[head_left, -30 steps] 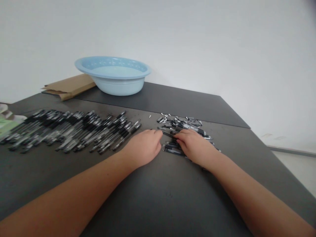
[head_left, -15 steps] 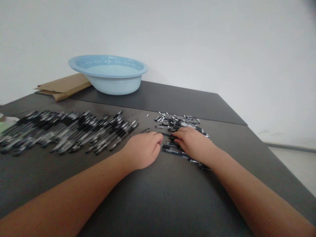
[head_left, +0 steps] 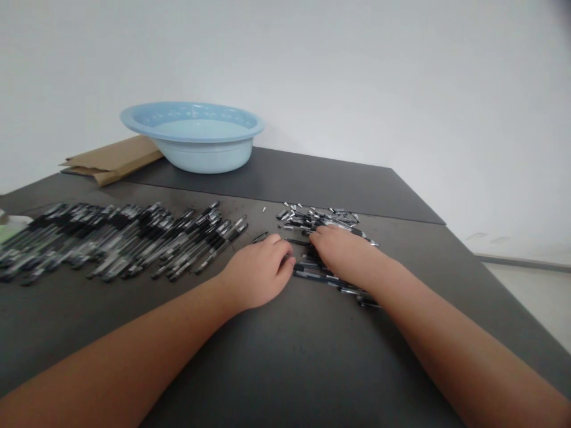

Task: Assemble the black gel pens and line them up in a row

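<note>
A wide row of black pens (head_left: pixel 120 238) lay spread across the dark table (head_left: pixel 267 356) well to the left of your hands, the pens side by side and slanting toward the far right. At the far edge stood a pale blue basin (head_left: pixel 193 138), and a flat piece of brown cardboard (head_left: pixel 111 159) lay just beside it on its left, its end running behind the basin. Something pale green showed at the left border, too cut off to identify. Nothing stood between your hands and the loose pile of pen parts (head_left: pixel 319 223) in front of them: short caps and barrels scattered at the far side, and a few longer pens lying under and beside your right wrist.

Both your forearms reached in from the near edge and converged near the middle of the table. Your left hand (head_left: pixel 261 270) rested knuckles up with its fingers curled in at the pile's left edge; whether it pinched anything, I could not tell. Your right hand (head_left: pixel 341 252) lay palm down on the pile, fingers bent over the parts, and its grip was hidden too.
</note>
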`<state>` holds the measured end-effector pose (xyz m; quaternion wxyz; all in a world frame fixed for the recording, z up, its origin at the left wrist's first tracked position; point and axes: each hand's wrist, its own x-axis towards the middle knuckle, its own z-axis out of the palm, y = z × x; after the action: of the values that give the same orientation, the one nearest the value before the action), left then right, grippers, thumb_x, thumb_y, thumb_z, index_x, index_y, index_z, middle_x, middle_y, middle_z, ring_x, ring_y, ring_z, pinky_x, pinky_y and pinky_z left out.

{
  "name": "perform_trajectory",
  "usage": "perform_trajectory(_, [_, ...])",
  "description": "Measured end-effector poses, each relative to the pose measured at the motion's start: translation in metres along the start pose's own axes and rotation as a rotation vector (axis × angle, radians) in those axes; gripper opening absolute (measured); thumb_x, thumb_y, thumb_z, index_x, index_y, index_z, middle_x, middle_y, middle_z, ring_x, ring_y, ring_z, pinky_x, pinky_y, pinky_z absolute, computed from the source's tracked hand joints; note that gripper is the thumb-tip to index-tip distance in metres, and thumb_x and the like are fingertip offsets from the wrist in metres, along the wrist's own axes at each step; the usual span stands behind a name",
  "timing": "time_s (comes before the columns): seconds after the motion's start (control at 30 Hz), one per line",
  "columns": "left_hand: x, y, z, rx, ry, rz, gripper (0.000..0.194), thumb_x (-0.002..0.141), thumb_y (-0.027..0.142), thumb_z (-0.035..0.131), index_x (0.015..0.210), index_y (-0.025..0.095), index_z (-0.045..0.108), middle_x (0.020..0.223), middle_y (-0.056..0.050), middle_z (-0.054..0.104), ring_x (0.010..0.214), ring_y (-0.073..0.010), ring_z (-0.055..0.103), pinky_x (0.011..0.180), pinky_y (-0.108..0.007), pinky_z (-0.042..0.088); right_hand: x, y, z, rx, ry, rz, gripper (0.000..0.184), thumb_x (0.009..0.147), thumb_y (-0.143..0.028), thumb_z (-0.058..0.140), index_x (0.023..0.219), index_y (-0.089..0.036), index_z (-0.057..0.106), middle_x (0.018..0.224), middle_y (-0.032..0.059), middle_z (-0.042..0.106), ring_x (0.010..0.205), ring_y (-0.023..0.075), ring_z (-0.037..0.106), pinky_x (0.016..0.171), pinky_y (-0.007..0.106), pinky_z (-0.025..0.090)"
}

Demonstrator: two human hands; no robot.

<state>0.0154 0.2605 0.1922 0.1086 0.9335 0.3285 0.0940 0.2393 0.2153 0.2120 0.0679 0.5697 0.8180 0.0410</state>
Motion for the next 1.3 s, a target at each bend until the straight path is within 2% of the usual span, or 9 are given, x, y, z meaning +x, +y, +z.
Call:
perform_trajectory(0.13, [0.0,-0.001,0.001,-0.005,-0.007,-0.01,0.024,0.105,0.035,0.047,0.107,0.022,0.066,0.108,-0.006,0.065,0.087,-0.0225,0.068,0.076,-0.035,0.05,0.003,-0.003,-0.006,-0.023,-0.017,0.003,0.025,0.091,0.001,0.059,0.107,-0.014,0.071,0.105,0.0143,0.074,0.101,0.029,0.07,0.088,0.036,0.053])
perform_trajectory(0.3, [0.0,-0.002,0.001,0.005,-0.023,-0.011,0.023,0.105,0.035,0.048,0.108,0.022,0.066,0.109,-0.007,0.065,0.086,-0.0224,0.068,0.075,-0.035,0.05,0.005,-0.004,-0.008,-0.051,-0.018,0.005,0.022,0.094,-0.004,0.058,0.11,-0.012,0.07,0.109,0.0177,0.074,0.103,0.0313,0.071,0.088,0.038,0.053])
perform_trajectory(0.53, [0.0,-0.002,0.002,-0.011,-0.028,-0.009,0.024,0.105,0.035,0.047,0.111,0.022,0.066,0.11,-0.007,0.065,0.091,-0.0242,0.069,0.08,-0.037,0.051,0.002,0.001,-0.006,-0.044,-0.018,0.018,0.023,0.091,-0.002,0.06,0.105,-0.015,0.071,0.106,0.0166,0.076,0.102,0.0323,0.073,0.086,0.038,0.054])
perform_trajectory(0.67, [0.0,-0.003,0.003,-0.021,-0.013,-0.023,0.024,0.104,0.035,0.049,0.114,0.023,0.066,0.113,-0.007,0.066,0.092,-0.0238,0.069,0.08,-0.036,0.052,0.004,0.005,-0.002,-0.028,-0.009,0.028,0.017,0.094,-0.008,0.059,0.105,-0.013,0.071,0.108,0.0183,0.077,0.103,0.0329,0.073,0.089,0.039,0.054])
perform_trajectory(0.87, [0.0,-0.005,0.004,-0.057,0.006,-0.021,0.026,0.104,0.036,0.049,0.119,0.023,0.066,0.116,-0.008,0.067,0.099,-0.0256,0.07,0.086,-0.038,0.053,0.002,0.011,-0.004,0.033,0.0,-0.001,0.015,0.1,-0.013,0.057,0.105,-0.016,0.071,0.109,0.0141,0.077,0.103,0.0304,0.073,0.088,0.037,0.053])
perform_trajectory(1.07, [-0.001,-0.005,0.001,-0.067,-0.001,-0.035,0.026,0.104,0.037,0.05,0.116,0.023,0.067,0.115,-0.008,0.067,0.098,-0.0249,0.07,0.086,-0.038,0.052,0.003,0.016,-0.002,0.119,0.03,0.009,0.016,0.103,-0.018,0.056,0.103,-0.016,0.072,0.109,0.0144,0.078,0.103,0.0295,0.072,0.087,0.037,0.052])
perform_trajectory(1.3, [0.0,-0.007,0.002,-0.172,0.055,-0.072,0.027,0.103,0.039,0.052,0.114,0.022,0.07,0.114,-0.008,0.07,0.099,-0.0248,0.069,0.088,-0.037,0.051,0.0,0.021,-0.002,0.312,0.101,0.035,0.022,0.104,-0.019,0.054,0.116,-0.018,0.072,0.114,0.01,0.078,0.102,0.0235,0.071,0.088,0.032,0.051])
